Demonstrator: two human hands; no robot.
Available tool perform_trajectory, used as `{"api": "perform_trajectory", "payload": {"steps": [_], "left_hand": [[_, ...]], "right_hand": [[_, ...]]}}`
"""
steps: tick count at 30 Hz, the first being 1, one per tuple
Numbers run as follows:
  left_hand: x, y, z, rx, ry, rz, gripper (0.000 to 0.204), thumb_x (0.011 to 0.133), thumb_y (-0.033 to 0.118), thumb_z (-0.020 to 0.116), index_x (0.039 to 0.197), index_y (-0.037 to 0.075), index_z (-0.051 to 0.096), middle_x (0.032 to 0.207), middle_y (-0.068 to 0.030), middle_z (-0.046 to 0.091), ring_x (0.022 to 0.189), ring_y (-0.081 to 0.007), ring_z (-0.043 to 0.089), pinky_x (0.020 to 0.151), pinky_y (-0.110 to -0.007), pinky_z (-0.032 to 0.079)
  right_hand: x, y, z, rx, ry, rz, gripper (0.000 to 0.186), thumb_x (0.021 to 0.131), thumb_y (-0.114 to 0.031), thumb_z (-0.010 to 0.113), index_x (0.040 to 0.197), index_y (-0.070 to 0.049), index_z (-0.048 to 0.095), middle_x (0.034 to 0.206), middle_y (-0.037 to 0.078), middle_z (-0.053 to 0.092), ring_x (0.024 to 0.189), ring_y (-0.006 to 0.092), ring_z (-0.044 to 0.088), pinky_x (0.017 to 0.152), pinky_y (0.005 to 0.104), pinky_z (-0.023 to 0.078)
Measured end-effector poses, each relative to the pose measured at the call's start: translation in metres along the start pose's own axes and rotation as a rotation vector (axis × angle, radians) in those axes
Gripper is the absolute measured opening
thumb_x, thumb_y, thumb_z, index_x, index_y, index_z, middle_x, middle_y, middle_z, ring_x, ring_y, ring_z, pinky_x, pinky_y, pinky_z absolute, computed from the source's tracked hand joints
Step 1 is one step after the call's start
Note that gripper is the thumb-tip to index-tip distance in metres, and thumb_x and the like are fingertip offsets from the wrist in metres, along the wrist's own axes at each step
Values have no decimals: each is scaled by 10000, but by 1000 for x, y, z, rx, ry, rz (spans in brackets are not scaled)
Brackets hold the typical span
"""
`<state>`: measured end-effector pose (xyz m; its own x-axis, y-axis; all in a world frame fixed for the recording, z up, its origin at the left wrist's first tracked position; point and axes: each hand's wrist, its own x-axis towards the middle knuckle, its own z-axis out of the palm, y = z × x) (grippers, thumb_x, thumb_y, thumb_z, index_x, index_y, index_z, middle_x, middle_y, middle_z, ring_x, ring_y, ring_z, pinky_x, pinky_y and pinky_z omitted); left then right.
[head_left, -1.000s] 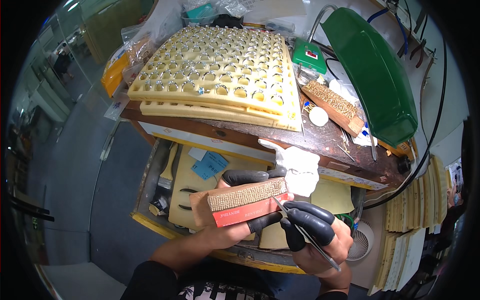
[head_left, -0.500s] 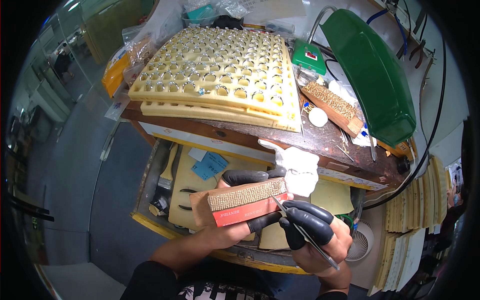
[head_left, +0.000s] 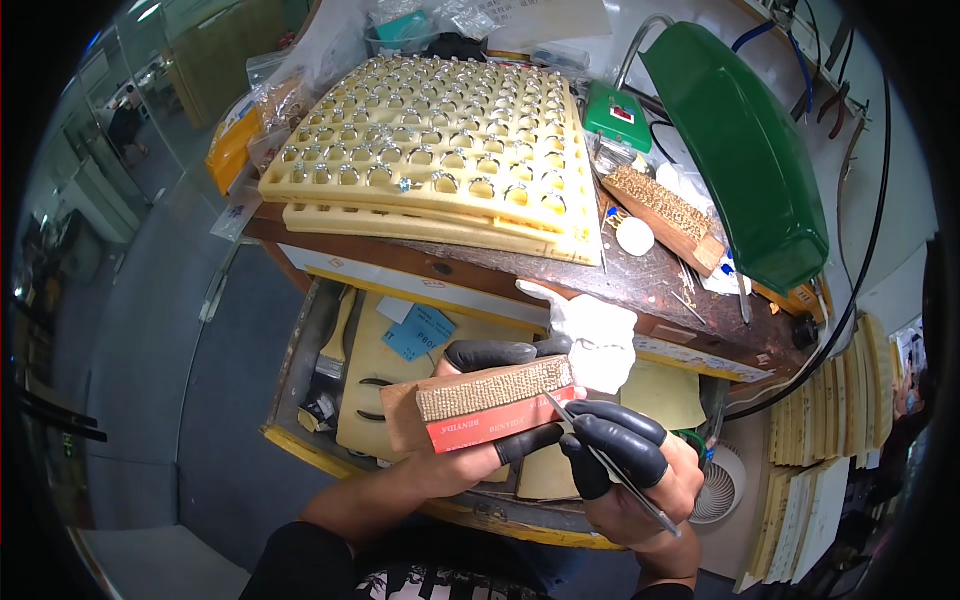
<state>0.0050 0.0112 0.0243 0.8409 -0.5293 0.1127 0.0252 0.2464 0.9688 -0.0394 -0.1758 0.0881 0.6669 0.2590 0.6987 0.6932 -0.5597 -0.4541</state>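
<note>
My left hand [head_left: 462, 470], with black finger cots on, is closed round a wooden block [head_left: 403, 415]. Tightly packed rows of tiny gold-coloured pieces [head_left: 490, 390] cover its upper face, and red tape [head_left: 500, 424] runs along the side toward me. Also in black finger cots, my right hand [head_left: 640, 465] pinches a pair of metal tweezers [head_left: 635, 492]. Their tip meets the block near its right end. Whether a piece is between the tips is too small to tell. Just behind the block, a white wrapped piece [head_left: 597, 345] juts from the bench edge.
A yellow foam tray [head_left: 350, 195] of several rings lies on the bench. To its right are a second wooden block [head_left: 665, 215], a white disc [head_left: 635, 236] and a green lamp [head_left: 745, 150]. Below my hands, the open drawer [head_left: 330, 452] holds a brush [head_left: 338, 335] and blue paper [head_left: 418, 332].
</note>
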Motion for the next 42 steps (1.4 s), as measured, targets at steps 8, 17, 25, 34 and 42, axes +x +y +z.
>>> {"api": "perform_trajectory", "payload": {"steps": [8,17,25,34,42], "left_hand": [[-1,-5,-6,118,-35,63,603,919,-50,583,1453,2,306,1338,-177,537,1249,-277,555,1088,-387,455],[-1,-7,-5,85,-8,0,554,951,-7,551,1453,1,316,1358,-181,526,1263,-290,543,1097,-406,446],[-1,-6,-3,114,11,34,488,1004,106,484,1449,0,314,1376,-204,505,1286,-315,520,1110,-429,433],[-2,-4,-4,126,-9,20,606,928,-31,580,1457,-11,285,1369,-186,520,1283,-275,526,1113,-392,425],[-3,-17,-9,178,-3,4,574,941,-19,561,1459,-13,313,1371,-169,524,1293,-274,516,1115,-391,421]], "right_hand": [[-1,1,1,9,-3,9,320,725,30,777,1037,33,706,948,188,716,797,285,728,687,323,590],[0,0,1,15,7,6,321,725,31,782,1037,36,705,943,195,716,794,285,728,684,324,589],[1,0,1,17,3,7,307,737,17,791,1031,30,705,941,195,718,789,280,729,674,319,588],[2,0,1,14,-1,7,308,731,15,793,1027,30,708,936,197,717,783,281,730,669,321,591],[2,1,1,10,-2,-1,315,726,18,789,1031,32,708,933,198,715,784,286,730,673,327,594]]}}
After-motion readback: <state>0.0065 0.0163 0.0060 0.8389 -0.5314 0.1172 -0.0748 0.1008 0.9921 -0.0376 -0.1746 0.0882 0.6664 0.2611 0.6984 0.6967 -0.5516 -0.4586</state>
